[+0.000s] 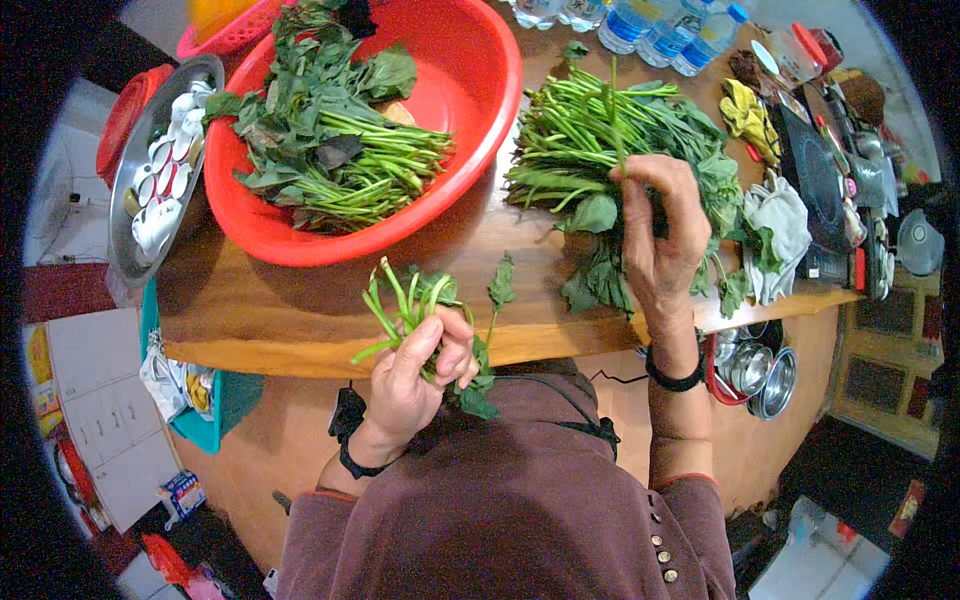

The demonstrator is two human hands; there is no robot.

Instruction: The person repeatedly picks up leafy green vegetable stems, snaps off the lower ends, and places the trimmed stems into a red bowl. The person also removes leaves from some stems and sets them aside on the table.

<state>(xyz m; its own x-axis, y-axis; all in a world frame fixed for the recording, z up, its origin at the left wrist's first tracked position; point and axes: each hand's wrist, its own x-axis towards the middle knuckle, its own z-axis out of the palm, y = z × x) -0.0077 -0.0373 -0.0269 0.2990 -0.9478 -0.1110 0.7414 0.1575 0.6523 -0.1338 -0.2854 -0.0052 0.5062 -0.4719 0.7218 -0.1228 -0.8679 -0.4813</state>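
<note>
My left hand [415, 375] is closed round a small bunch of leafy green stems [402, 300], held at the table's front edge. Cut ends point up and left from the fist; leaves hang out below and to the right. Over a large pile of leafy greens [590, 135] on the right, my right hand [665, 235] pinches a single green stem [614, 115] between thumb and fingertips, the stem standing upright. More greens [370, 155] lie in a big red plastic basin [482, 165] at the left, stems toward the right, leaves at the far left.
Several water bottles [668, 35] stand behind the pile. A metal tray of white spoons [160, 180] sits left of the basin. Right of the pile are a grey-white cloth [778, 235], a yellow cloth [748, 115] and a black cooktop [812, 170]. Metal bowls [752, 370] stand below the table's right side.
</note>
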